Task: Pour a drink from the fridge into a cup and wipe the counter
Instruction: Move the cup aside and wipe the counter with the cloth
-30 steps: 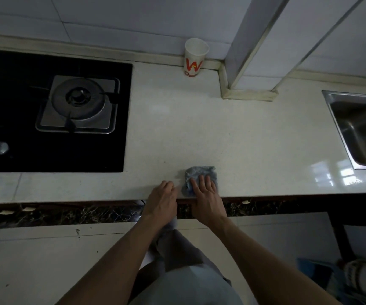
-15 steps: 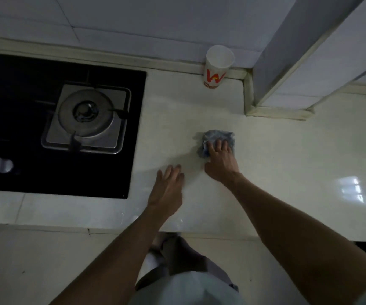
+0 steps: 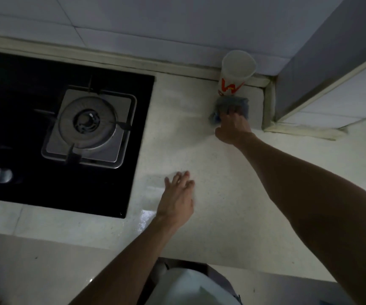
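Blue-grey cloth (image 3: 232, 103) at back of counter (image 3: 221, 183), against paper cup (image 3: 236, 73) base. My right hand (image 3: 232, 126), flat, uncurled, presses it; left hand (image 3: 177, 194) spread flat on counter. Sweep around cup, press evenly, avoid tipping it.

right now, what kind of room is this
Most likely a home kitchen: a gas burner set in a black hob, a pale counter under a tiled wall, and a paper cup beside the blue cloth that the right hand presses on the counter.
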Motion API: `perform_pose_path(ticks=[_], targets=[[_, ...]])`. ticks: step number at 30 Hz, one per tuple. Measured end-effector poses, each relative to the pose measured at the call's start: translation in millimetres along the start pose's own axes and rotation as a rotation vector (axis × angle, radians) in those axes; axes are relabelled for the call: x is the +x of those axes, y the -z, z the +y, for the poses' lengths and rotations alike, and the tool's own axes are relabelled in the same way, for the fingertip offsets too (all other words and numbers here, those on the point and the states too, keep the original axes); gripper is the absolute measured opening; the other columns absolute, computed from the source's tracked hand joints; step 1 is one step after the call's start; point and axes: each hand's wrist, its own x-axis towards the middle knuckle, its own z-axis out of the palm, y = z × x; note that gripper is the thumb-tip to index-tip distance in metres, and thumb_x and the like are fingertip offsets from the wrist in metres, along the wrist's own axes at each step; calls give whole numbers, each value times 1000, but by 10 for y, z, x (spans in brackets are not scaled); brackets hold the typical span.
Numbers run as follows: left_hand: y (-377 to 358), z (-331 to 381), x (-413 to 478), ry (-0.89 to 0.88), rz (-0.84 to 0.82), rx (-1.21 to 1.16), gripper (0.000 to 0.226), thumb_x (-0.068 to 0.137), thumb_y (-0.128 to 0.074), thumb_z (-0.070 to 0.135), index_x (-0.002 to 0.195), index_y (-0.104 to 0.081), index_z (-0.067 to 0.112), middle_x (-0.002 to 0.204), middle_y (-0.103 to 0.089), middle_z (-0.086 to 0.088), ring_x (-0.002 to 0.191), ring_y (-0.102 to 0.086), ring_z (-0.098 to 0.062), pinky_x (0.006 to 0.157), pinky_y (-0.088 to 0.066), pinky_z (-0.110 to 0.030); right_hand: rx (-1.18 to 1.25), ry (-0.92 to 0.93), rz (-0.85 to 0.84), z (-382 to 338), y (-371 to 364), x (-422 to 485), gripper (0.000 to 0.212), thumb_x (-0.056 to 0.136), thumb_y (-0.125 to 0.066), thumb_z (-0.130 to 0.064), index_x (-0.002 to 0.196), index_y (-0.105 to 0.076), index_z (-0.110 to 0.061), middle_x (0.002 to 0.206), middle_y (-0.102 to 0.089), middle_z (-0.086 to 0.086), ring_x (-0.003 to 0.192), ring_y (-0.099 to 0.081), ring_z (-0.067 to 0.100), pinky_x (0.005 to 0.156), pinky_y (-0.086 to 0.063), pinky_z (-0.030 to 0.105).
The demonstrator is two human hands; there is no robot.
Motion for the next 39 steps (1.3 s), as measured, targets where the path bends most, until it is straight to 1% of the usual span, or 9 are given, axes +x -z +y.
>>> perform_pose_path(ticks=[7,12,15,18,23,26,30,34,39], targets=[[9,-48,-27,-29,-14,-52,56,96,-46,20,150,-31,14,162,-13,-7,149,-13,-26,120,-20,-47,25,3,6,28,22,72,66,83,-58,-18,144,-36,-9,134,-50,19,120,-48,37,101,-46,41],[5,-55,-30,-42,-24,-24,57,95,-46,19,150,-29,14,162,-12,-8,149,-13,-27,120,-19,-49,34,-4,12,-5,-6,-73,70,83,-61,-20,146,-33,-11,140,-44,19,124,-44,39,103,-44,43],[-9,-91,-60,-75,-38,-36,58,97,-45,19,152,-25,14,163,-7,-8,150,-7,-28,121,-15,-49,12,4,32,-83,-132,-278,72,79,-61,-20,145,-35,-13,143,-42,20,130,-39,39,112,-35,46],[-61,-192,-101,-136,-13,-23,56,97,-43,19,151,-27,14,163,-7,-7,150,-7,-26,121,-14,-47,-19,40,37,-185,-281,-498,81,76,-60,-24,149,-27,-15,151,-31,20,140,-26,38,118,-23,47],[-219,-320,-409,-181,-1,45,59,93,-41,21,149,-29,12,162,-13,-9,149,-15,-25,118,-18,-47,-49,42,15,-481,-520,-1047,82,83,-55,-23,155,-15,-15,160,-12,20,148,-7,38,123,-9,45],[-387,-390,-736,-179,19,109,59,92,-40,23,148,-31,9,161,-16,-11,147,-20,-27,117,-20,-48,-53,44,-2,-686,-655,-1480,79,88,-53,-20,155,-12,-14,161,-7,20,149,-3,38,123,-5,45],[-528,-500,-1147,-175,96,59,55,87,-50,19,139,-45,4,152,-37,-17,138,-38,-30,114,-31,-44,-42,32,-18,-937,-953,-2101,77,90,-50,-19,156,-10,-15,162,-4,20,149,-1,38,123,-6,47],[-630,-596,-1472,-181,101,49,57,92,-46,20,145,-32,6,156,-27,-11,141,-28,-25,117,-22,-36,-38,21,-53,-1141,-1251,-2704,80,89,-49,-19,156,-5,-15,162,1,20,149,4,37,122,1,44],[-794,-693,-1732,-155,112,12,51,93,-46,24,141,-39,8,156,-25,-9,143,-25,-23,117,-23,-36,-72,-44,-90,-1336,-1489,-3247,79,94,-46,-31,156,1,-13,161,3,23,149,5,39,122,2,43]])
